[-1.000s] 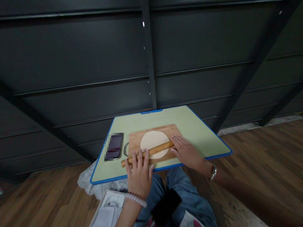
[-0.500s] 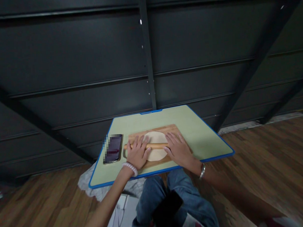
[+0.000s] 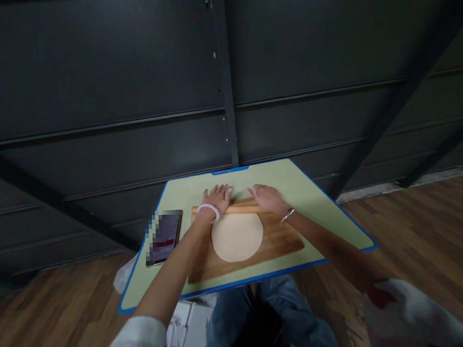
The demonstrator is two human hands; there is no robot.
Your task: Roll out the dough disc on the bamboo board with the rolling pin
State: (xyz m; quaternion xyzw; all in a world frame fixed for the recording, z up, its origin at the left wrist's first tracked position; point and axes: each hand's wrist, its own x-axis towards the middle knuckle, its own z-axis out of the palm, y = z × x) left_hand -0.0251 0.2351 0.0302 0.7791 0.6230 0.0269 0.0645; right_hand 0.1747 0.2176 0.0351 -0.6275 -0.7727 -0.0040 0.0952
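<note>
A flat round disc of pale dough [image 3: 237,236] lies on a wooden board [image 3: 279,238] set on a green table with a blue edge [image 3: 324,205]. A wooden rolling pin [image 3: 238,209] lies across the board's far end, just past the dough. My left hand [image 3: 216,198] presses flat on the pin's left part, fingers stretched out. On the pin's right part rests my right hand [image 3: 266,197], also flat with fingers extended. Both arms reach forward over the board.
A dark phone [image 3: 164,237] lies on the table left of the board. A dark metal wall [image 3: 228,82] rises right behind the table. Wooden floor [image 3: 419,227] lies around it. My jeans-clad legs [image 3: 236,320] sit below the near edge, with white papers [image 3: 191,324] beside them.
Both hands have rolled the pin away from me, from the near edge of the board, over the dough, to the far end. The dough is now uncovered.
</note>
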